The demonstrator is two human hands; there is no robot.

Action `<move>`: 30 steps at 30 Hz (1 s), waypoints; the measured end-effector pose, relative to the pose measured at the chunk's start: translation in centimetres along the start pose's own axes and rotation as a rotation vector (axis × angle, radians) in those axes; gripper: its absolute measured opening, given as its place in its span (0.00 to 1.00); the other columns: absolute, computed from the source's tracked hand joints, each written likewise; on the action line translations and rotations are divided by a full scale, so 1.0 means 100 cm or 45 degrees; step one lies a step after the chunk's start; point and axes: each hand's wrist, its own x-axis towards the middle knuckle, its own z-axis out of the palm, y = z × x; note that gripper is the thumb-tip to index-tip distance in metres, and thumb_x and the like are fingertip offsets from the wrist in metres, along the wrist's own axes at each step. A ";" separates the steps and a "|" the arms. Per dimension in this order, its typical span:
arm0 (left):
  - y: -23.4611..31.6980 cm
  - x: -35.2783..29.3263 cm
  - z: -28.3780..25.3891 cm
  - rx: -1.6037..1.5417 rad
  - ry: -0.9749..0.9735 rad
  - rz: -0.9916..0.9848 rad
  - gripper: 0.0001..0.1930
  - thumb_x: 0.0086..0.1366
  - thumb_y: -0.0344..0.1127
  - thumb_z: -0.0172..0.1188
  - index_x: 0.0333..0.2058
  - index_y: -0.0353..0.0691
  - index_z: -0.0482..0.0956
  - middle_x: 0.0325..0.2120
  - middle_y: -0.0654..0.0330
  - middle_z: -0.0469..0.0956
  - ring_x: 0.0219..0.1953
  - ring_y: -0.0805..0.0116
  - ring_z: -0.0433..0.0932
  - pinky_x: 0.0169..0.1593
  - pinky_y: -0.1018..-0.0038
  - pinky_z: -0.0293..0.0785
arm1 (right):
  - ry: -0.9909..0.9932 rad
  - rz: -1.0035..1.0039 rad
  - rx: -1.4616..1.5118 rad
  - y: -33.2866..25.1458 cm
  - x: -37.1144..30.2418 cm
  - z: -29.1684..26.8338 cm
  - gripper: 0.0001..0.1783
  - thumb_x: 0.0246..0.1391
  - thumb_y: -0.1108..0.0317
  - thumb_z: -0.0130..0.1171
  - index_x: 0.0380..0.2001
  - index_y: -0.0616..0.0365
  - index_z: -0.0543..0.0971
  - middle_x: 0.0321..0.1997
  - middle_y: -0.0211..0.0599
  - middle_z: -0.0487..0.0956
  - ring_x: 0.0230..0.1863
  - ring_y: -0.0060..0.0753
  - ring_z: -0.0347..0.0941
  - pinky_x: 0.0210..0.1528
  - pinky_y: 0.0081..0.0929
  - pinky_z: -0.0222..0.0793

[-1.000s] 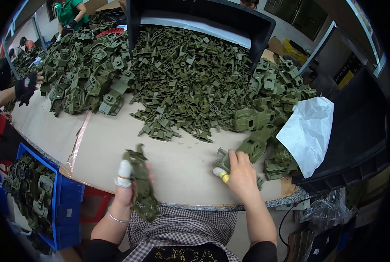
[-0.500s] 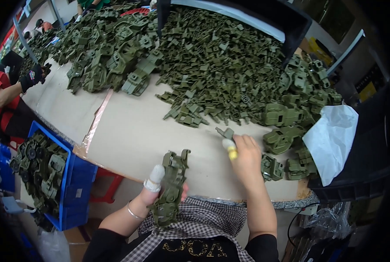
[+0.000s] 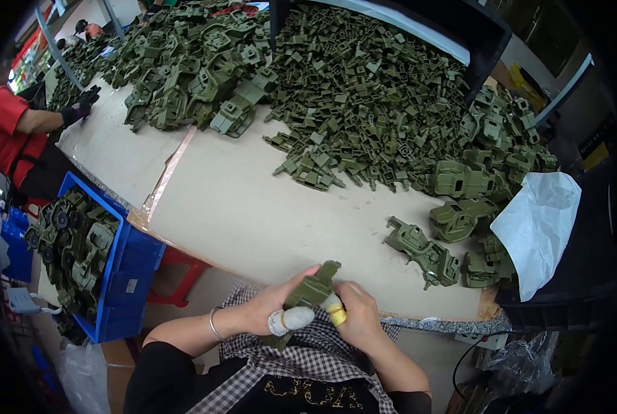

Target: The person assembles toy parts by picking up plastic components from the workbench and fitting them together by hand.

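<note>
Close to my body, above the table's front edge, I hold a dark green plastic toy vehicle body (image 3: 311,290), tilted upward to the right. My left hand (image 3: 270,308) is closed around it, its thumb in a white wrapping laid across the side. At the other side my right hand (image 3: 361,319) is closed against the body, its wrapped thumb with yellow tape pressing on it. The small green piece seen earlier in my right hand cannot be made out now; fingers may cover it. Another green vehicle body (image 3: 422,254) lies on the table to the right.
A large heap of small green parts (image 3: 370,103) covers the far table, with larger vehicle bodies (image 3: 191,83) left and more (image 3: 464,179) right. A white sheet (image 3: 537,228) hangs at the right edge. A blue crate (image 3: 132,276) of assembled pieces stands left; a gloved co-worker (image 3: 18,138) is beyond.
My right hand has come down and left from the table to the vehicle body. My left hand has turned the body and brought it toward the right hand. My view has shifted slightly.
</note>
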 end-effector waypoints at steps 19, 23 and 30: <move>0.018 -0.004 0.023 0.233 -0.302 -0.014 0.18 0.50 0.41 0.60 0.33 0.33 0.70 0.20 0.49 0.74 0.24 0.54 0.77 0.28 0.69 0.70 | -0.319 -0.383 0.167 -0.007 -0.019 -0.029 0.18 0.29 0.75 0.61 0.29 0.68 0.71 0.26 0.43 0.69 0.28 0.44 0.67 0.29 0.31 0.66; 0.008 0.000 0.016 0.248 -0.236 0.103 0.18 0.48 0.43 0.64 0.27 0.34 0.69 0.17 0.53 0.73 0.19 0.58 0.75 0.24 0.71 0.69 | -0.355 -0.298 0.209 -0.011 -0.008 -0.030 0.14 0.30 0.75 0.61 0.26 0.67 0.71 0.26 0.44 0.70 0.28 0.46 0.69 0.30 0.30 0.67; 0.009 0.011 0.003 -0.590 -0.048 -0.059 0.19 0.58 0.35 0.56 0.45 0.31 0.68 0.40 0.57 0.73 0.44 0.70 0.72 0.48 0.73 0.67 | -0.078 0.354 0.743 0.011 0.005 -0.027 0.09 0.42 0.79 0.57 0.31 0.64 0.74 0.33 0.35 0.77 0.35 0.20 0.71 0.35 0.20 0.67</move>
